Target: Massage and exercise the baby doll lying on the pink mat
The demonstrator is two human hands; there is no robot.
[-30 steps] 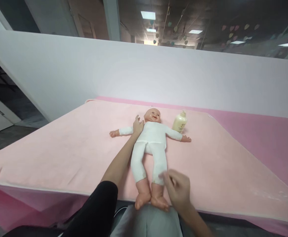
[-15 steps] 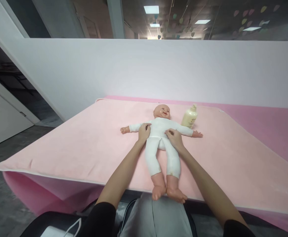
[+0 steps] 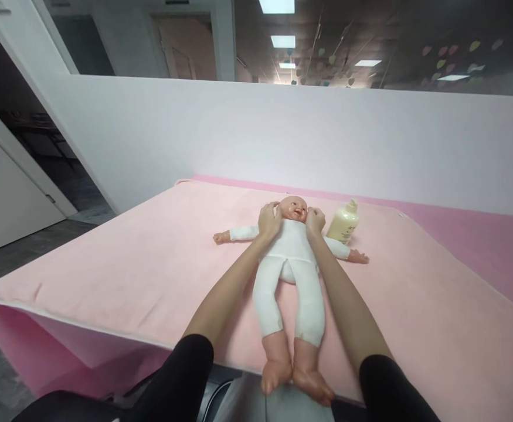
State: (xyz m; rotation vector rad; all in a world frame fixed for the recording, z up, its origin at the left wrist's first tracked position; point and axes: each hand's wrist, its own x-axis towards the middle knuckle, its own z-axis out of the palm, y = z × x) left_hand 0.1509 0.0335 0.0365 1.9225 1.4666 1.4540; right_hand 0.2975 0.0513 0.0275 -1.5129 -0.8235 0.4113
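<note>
Apparently I'm cupping the head of the doll, which lies between my left hand and right hand. Both are half-curled, whether gripping I can't tell; the next move calls for light, even contact.

- The single view looks from the wearer's head, above the near edge of the desk.
- It faces 12 o'clock, forward and down, toward the white wall.
- It is near; the left forearm enters at 7 o'clock, the right forearm at 5.
</note>
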